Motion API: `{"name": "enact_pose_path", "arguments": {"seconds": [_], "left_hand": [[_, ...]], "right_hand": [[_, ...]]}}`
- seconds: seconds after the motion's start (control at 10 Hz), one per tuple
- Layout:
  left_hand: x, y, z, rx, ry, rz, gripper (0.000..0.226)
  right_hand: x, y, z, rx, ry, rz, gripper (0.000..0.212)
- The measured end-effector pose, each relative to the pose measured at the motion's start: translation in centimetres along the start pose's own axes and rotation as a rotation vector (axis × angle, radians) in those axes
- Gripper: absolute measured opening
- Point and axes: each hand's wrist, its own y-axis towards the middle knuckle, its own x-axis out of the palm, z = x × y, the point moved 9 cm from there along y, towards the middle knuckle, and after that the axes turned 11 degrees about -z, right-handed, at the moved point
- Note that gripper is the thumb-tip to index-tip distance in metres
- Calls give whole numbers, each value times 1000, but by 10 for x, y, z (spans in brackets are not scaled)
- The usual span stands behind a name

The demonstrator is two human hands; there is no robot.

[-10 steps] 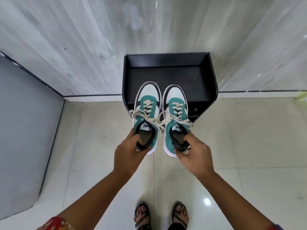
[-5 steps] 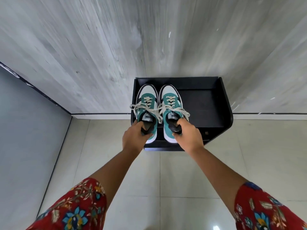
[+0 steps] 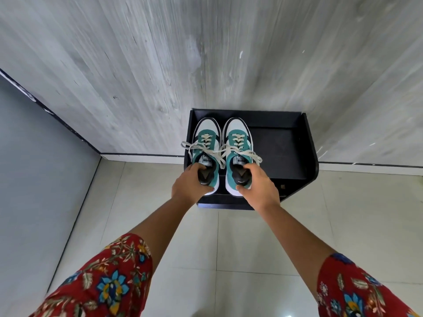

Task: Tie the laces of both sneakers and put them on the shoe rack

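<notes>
Two teal-and-white sneakers with cream laces tied in bows sit side by side on the left half of the black shoe rack (image 3: 283, 154), toes toward the wall. My left hand (image 3: 191, 184) grips the heel of the left sneaker (image 3: 206, 147), fingers inside the opening. My right hand (image 3: 258, 185) holds the heel of the right sneaker (image 3: 238, 145) the same way. Both heels reach the rack's front edge.
The rack stands against a grey wood-grain wall (image 3: 206, 53). A plain grey wall (image 3: 34, 168) closes the left side. Pale floor tiles (image 3: 240, 248) spread below. My red floral sleeves fill the bottom corners.
Both hands carried the sneakers forward from the air in front of the rack onto its top shelf. The view has drawn back, and my arms now stretch further out.
</notes>
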Motion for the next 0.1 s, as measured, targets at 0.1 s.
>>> {"name": "enact_pose_path", "arguments": {"seconds": [0.1], "left_hand": [[-19, -18, 5, -16, -22, 96, 59]], "right_hand": [[-23, -19, -10, -20, 44, 93, 43]]}}
